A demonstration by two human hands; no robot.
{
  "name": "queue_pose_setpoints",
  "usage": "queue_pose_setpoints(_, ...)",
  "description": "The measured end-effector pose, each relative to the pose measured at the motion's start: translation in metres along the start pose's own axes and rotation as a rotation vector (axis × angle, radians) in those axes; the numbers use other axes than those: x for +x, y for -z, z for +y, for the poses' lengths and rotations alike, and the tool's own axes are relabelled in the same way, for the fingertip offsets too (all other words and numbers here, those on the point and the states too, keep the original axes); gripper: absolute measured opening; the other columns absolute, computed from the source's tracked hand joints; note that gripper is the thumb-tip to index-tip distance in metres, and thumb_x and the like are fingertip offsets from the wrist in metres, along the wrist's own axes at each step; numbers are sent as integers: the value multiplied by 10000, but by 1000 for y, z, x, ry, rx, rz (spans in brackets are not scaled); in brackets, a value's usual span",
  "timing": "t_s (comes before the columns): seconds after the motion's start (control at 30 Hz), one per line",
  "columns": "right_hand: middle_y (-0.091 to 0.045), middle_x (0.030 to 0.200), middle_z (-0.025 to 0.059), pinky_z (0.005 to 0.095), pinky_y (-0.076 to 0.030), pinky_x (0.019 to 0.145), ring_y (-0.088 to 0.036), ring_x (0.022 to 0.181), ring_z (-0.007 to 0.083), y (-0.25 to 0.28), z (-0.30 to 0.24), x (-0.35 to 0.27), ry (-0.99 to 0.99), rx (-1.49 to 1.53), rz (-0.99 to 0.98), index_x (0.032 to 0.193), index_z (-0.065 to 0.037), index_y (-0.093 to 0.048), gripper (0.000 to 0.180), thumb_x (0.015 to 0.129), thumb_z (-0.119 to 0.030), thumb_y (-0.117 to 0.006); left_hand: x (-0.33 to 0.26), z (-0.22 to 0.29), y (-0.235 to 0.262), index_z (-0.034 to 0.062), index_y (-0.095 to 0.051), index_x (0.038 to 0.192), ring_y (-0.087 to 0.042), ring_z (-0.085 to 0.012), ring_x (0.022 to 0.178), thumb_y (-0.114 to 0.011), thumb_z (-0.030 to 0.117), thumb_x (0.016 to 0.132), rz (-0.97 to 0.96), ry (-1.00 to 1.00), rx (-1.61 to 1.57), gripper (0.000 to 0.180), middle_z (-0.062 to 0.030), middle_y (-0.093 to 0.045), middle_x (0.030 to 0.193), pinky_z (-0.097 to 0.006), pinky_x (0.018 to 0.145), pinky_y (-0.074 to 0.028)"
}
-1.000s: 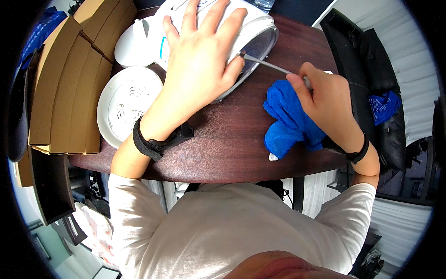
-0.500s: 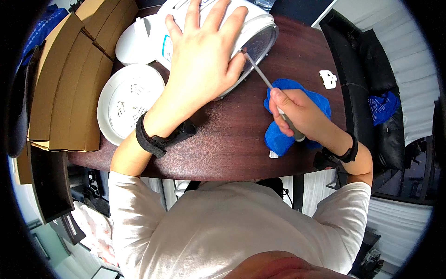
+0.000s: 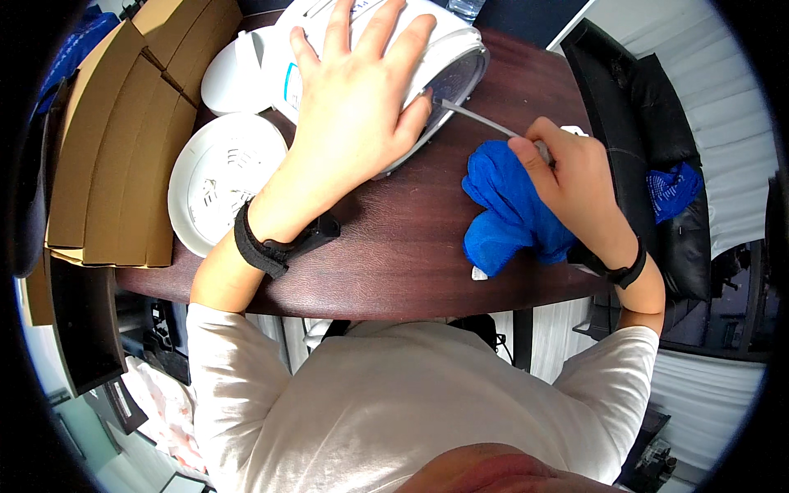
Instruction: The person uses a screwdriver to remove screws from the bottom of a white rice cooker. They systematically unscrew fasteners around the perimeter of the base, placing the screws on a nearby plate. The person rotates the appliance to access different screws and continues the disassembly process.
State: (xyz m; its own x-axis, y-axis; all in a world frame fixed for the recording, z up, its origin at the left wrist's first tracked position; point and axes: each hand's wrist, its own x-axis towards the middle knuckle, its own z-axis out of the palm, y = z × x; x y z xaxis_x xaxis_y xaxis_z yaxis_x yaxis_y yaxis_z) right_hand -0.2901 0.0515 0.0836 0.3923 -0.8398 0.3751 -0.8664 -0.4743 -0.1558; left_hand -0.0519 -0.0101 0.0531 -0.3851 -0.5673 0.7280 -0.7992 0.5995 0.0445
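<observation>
My left hand (image 3: 353, 115) lies spread on a white rounded appliance housing (image 3: 448, 41) with a dark, clear-edged rim, its thumb beside that rim. The kind of appliance is not clear. My right hand (image 3: 575, 185) is closed round the handle of a screwdriver (image 3: 481, 119). The metal shaft slants left, and its tip meets the housing's rim near my left thumb. Most of the handle is hidden in my fingers. Beneath my right hand lies a crumpled blue cloth (image 3: 501, 201) on the dark wood table (image 3: 394, 246).
Left of my left forearm sits a shallow white round dish (image 3: 191, 185) with small dark bits in it. Behind it is a white round part (image 3: 226, 82). Brown cardboard boxes (image 3: 115, 156) line the left edge. A black sofa (image 3: 657, 131) stands beyond the table's right side.
My right hand has moved up and right, turning the screwdriver to a flatter slant with its tip still at the rim. It now partly covers the small white piece. My left hand stays put.
</observation>
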Motion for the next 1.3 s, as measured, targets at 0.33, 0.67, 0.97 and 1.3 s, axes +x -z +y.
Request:
queue_pose_setpoints(0.33, -550, 510, 116, 379, -432, 447, -594, 475, 298, -2, -3, 7, 7, -82, 2, 740, -55, -581, 353, 918, -355, -635, 2, -1, 0, 193, -471, 1384, -330, -464, 1354, -635, 242, 786, -7, -2, 4, 622, -124, -431, 1459, -733, 1006, -243)
queue_pose_setpoints(0.67, -545, 510, 120, 402, -427, 444, -586, 477, 317, 1, -3, 8, 17, -136, -4, 715, -64, -554, 378, 935, -368, -604, 1, 0, 0, 193, -472, 1384, -319, -460, 1361, -641, 237, 764, -15, 5, 6, 644, -124, -421, 1467, -738, 1017, -231)
queue_pose_setpoints(0.97, -526, 521, 156, 416, -408, 437, -550, 461, 335, 8, -14, 12, 2, -126, -87, 683, -47, -536, 400, 954, -337, -583, 0, 0, 0, 175, -479, 1379, -333, -471, 1351, -647, 223, 773, 9, 1, 0, 631, -132, -440, 1453, -739, 1004, -245)
queue_pose_setpoints(1.3, -470, 490, 18, 254, -338, 345, -430, 357, 103, -19, -19, -3, -627, 1150, -638, 695, -74, -495, 504, 1019, -456, -438, 1, 1, -2, 174, -476, 1383, -331, -472, 1354, -652, 227, 794, 9, 8, 9, 617, -134, -442, 1448, -734, 1006, -252)
